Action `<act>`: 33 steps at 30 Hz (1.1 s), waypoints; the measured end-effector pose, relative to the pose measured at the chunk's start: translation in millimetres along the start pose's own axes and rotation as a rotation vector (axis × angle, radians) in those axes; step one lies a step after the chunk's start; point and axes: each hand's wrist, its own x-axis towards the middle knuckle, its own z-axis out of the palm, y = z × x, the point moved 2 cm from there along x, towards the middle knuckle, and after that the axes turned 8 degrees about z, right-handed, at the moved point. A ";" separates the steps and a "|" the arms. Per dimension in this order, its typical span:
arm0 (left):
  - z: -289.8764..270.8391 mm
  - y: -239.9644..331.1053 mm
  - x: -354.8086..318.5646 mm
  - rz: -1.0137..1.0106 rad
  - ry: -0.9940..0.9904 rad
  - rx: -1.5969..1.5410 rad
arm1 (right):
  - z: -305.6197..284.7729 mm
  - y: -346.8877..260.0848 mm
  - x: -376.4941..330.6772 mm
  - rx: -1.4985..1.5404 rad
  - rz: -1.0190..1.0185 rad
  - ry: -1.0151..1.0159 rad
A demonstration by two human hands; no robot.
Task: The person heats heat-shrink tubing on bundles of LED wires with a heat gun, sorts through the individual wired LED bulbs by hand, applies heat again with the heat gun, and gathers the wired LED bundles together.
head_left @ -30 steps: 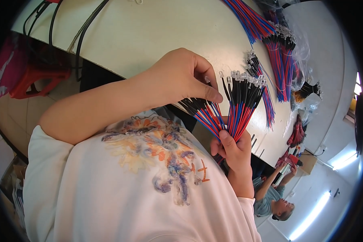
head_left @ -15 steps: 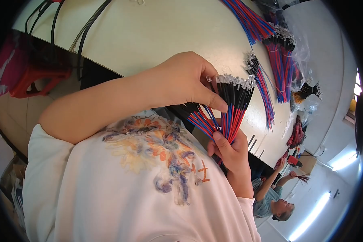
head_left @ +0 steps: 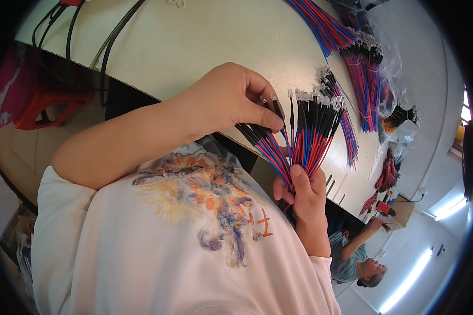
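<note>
Holding a fan of red and blue wires (head_left: 305, 142) with black, clear-tipped ends, the right hand (head_left: 302, 197) clenches them; the left hand (head_left: 231, 102) pinches one above.

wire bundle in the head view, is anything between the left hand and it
Nothing visible is. The left hand already pinches some wire ends at the top of the wire bundle, which the right hand grips at the base.

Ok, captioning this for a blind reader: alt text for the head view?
A person's right hand holds a fanned bundle of red and blue wires with black-sleeved tips, while the left hand pinches a few of them. More wire bundles lie on the pale table.
</note>
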 end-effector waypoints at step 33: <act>2.3 -0.4 6.5 0.043 -0.011 0.096 | 2.0 3.5 1.9 -0.026 -0.018 0.080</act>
